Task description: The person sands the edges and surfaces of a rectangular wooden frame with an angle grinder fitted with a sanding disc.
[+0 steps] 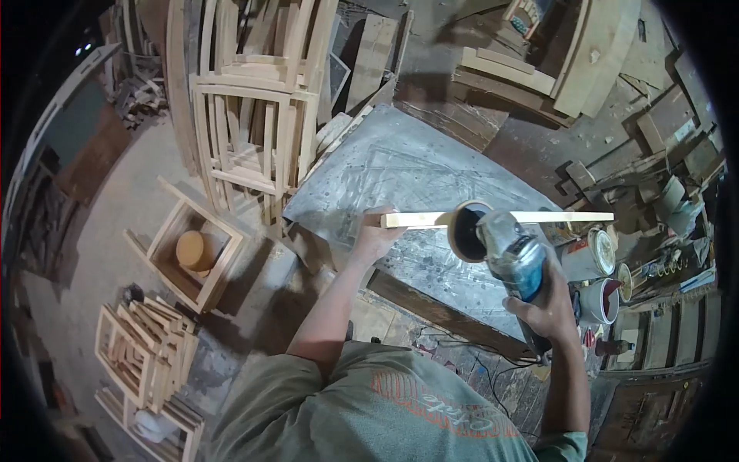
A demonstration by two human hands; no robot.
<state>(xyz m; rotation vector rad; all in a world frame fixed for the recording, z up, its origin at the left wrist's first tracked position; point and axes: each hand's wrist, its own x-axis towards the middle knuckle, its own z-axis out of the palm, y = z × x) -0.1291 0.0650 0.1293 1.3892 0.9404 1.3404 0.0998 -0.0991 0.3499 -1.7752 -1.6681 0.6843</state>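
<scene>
Right hand [550, 308]: closed round the sander [512, 258], its disc [464, 231] against the wooden strip [554, 218]. Left hand [377, 235]: gripping the strip's end, over the bench [400, 165]. Hold your disc flat, press lightly and brace the strip firmly.

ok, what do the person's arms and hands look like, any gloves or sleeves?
No gloves: left hand and right hand are bare, no watch or rings visible. Forearms uncovered. Short sleeves of a grey-green T-shirt start above the elbows; its front carries orange-red lettering, unreadable here.
</scene>
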